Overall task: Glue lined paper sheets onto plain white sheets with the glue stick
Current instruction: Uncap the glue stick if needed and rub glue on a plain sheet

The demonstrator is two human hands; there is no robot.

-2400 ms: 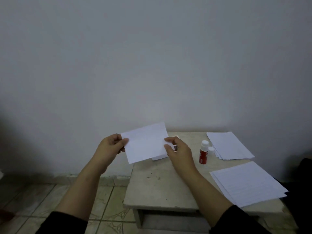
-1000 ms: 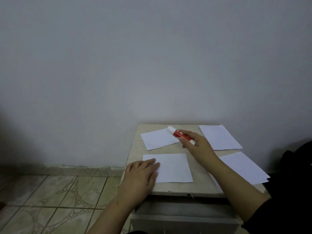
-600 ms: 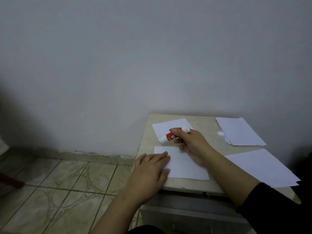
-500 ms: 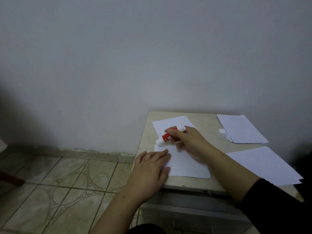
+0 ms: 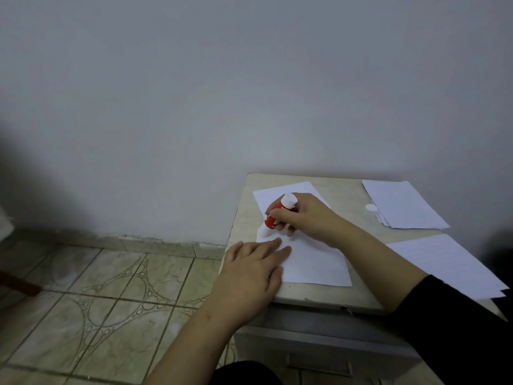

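The right hand has its grip curled round the red glue stick, tilted with its lower white end down on the far left corner of the near white sheet; whether the tip actually touches the paper is hard to tell. The left hand lies flat, fingers straight, pressing that sheet's left edge onto the counter. Another sheet lies just beyond. A stack of white sheets sits at the far right with the white cap beside it, and lined sheets lie nearer, on the right.
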